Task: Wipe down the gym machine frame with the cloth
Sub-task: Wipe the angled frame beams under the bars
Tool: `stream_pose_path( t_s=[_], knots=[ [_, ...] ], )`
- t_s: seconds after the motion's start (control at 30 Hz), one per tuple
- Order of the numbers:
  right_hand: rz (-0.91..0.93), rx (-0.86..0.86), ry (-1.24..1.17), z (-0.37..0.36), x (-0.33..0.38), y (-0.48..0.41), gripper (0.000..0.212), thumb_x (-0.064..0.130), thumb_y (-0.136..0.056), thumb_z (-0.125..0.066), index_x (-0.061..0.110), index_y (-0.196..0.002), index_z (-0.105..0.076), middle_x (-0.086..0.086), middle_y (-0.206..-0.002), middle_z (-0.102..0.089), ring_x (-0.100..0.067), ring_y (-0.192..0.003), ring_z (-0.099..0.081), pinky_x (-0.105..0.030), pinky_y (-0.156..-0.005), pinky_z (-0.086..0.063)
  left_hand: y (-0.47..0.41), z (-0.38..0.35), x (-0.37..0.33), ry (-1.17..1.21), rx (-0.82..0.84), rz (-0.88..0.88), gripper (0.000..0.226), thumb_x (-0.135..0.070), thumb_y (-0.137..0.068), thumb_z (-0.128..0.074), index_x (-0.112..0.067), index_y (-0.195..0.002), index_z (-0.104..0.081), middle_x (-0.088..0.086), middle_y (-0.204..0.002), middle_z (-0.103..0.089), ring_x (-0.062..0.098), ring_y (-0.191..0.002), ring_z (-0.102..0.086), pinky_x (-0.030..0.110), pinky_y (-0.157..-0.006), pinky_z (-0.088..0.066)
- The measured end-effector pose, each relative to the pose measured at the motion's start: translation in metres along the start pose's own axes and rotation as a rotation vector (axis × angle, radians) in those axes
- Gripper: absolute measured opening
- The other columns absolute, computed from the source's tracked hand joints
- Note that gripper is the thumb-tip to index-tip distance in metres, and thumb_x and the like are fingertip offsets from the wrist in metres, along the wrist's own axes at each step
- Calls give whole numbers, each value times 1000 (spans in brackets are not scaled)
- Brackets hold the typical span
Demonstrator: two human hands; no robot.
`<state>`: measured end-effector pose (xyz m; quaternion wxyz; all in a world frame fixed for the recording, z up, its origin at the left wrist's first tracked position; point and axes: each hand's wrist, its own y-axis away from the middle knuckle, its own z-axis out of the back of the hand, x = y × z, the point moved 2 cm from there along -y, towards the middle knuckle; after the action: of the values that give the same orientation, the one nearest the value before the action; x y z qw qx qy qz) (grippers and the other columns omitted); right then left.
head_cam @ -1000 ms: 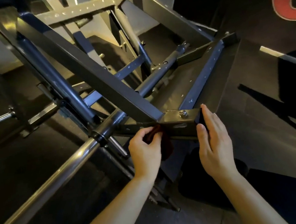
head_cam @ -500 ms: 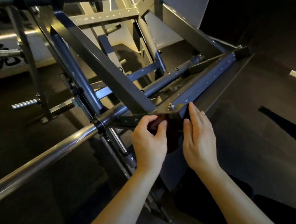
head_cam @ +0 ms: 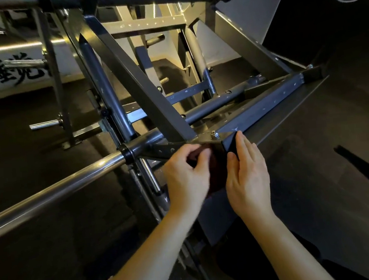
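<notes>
Dark rubber floor (head_cam: 43, 257) fills the whole lower view. The gym machine frame (head_cam: 142, 94) rises from it, and its grey square beams run from the centre up to twelve o'clock. One long rail (head_cam: 266, 106) heads out towards two o'clock. A chrome bar (head_cam: 59, 189) slants in from eight o'clock and meets the frame through a black collar just left of centre. At ten o'clock there is a pale wall strip with black brush lettering (head_cam: 5, 72).

Your two hands are together at the frame's near corner, dead centre. Your left hand (head_cam: 187, 178) has its fingers and thumb curled round the cloth (head_cam: 214, 173) and presses it against the corner's front face. Your right hand (head_cam: 248, 178) sits just beside it at three o'clock. Its fingers are straight and laid flat against the dark end face of the long rail, gripping nothing.

The cloth is a dark reddish bunch. It is partly hidden under your left fingers and hangs down between both hands below the corner. It's dim there, so I can't make out its edges.

A small bolt (head_cam: 214, 134) shines on top of the corner plate, at twelve o'clock from the cloth.
</notes>
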<state>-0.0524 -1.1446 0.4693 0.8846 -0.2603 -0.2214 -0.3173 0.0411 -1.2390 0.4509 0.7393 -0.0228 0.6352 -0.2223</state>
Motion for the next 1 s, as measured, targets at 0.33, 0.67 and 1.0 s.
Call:
stream_pose_path(
  t_s=[0.33, 0.67, 1.0],
  knots=[
    [-16, -8, 3, -1, 0, 0, 54, 28, -109, -41, 11, -159, -31, -9, -162, -37, -31, -152, -25, -44, -125, -22, 0, -2, 5, 29, 5, 33, 5, -20, -93, -72, -19, -97, -76, -12, -88, -72, 0, -89, -66, 20, -83, -54],
    [-57, 30, 4, 2, 3, 0, 55, 30, -108, -39, 15, -160, -27, -5, -164, -34, -28, -154, -22, -46, -125, -23, -5, -2, 13, 22, 3, 70, 4, -20, -94, -71, -20, -95, -75, -12, -86, -71, -2, -86, -65, 17, -80, -53],
    [-44, 31, 9, 4, 3, -1, 55, 29, -108, -40, 15, -160, -28, -5, -162, -36, -28, -153, -27, -51, -122, -30, -13, 0, 26, 45, -31, 136, 5, -19, -93, -72, -22, -93, -76, -12, -84, -71, -1, -85, -65, 29, -83, -56]
  ],
)
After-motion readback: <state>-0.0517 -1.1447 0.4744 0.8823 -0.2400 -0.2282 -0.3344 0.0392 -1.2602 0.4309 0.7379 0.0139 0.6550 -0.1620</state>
